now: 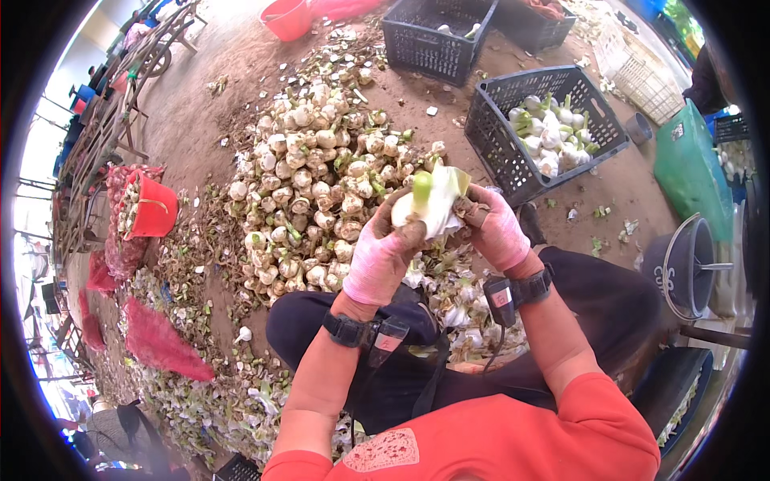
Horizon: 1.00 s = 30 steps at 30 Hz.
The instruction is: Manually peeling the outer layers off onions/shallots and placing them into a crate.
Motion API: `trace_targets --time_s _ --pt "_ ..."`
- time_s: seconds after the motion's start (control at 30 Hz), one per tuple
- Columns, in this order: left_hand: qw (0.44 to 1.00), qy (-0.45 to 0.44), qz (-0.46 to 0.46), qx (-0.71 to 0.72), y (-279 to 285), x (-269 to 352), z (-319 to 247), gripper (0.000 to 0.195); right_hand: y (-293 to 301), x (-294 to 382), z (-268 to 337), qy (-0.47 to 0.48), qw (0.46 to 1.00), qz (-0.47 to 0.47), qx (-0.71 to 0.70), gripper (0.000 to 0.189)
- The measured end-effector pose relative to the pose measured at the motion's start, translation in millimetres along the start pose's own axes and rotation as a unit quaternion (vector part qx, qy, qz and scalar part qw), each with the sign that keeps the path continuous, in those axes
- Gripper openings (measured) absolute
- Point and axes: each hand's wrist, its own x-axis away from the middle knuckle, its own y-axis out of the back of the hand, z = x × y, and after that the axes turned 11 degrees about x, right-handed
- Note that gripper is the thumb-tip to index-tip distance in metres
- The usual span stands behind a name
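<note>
My left hand (pixel 385 249), in a soiled pink glove, grips a white garlic bulb (pixel 406 210) with a short green stem. The bulb's outer skin (pixel 448 195) hangs loose on its right side. My right hand (pixel 496 228), gloved too, pinches this skin and some brownish husk. Beyond and left of my hands lies a large heap of soil-marked garlic bulbs (pixel 325 186) on the ground. Cleaner white bulbs (pixel 550 135) fill part of a black plastic crate (pixel 499 165) at the upper right.
Peeled skins (pixel 463 312) lie between my legs. More black crates (pixel 421 54) stand ahead. At left are a red bucket (pixel 159 207) and a red mesh sack (pixel 162 343). A dark bucket (pixel 680 270) and a green container (pixel 692 168) stand right. Leaf scraps (pixel 210 403) cover the ground at lower left.
</note>
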Motion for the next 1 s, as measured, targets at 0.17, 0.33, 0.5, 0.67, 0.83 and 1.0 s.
trace_targets --time_s 0.17,0.33,0.5,0.67,0.83,1.0 --pt "0.999 0.013 0.011 -0.048 -1.1 -1.7 8.0 0.074 22.3 -19.9 -23.5 0.105 0.963 -0.032 0.248 0.024" --pt "0.984 0.075 0.117 -0.111 -13.5 8.0 10.2 0.080 51.9 -49.2 -59.3 0.064 0.942 -0.176 0.280 0.013" --pt "0.996 0.064 0.059 -0.026 -13.9 6.7 8.0 0.073 70.4 -26.0 -49.4 0.128 0.930 -0.056 0.340 0.047" --pt "0.994 -0.001 0.057 -0.091 -8.4 -4.0 11.0 0.073 49.0 11.6 6.4 0.065 0.987 0.119 0.084 0.046" --pt "0.991 0.001 0.044 -0.127 -0.8 -2.4 8.2 0.076 23.5 7.2 14.1 0.117 0.953 -0.059 0.275 0.018" --pt "0.988 0.072 0.074 -0.117 2.6 2.5 14.0 0.076 44.8 -10.9 -20.1 0.116 0.929 -0.067 0.344 0.020"
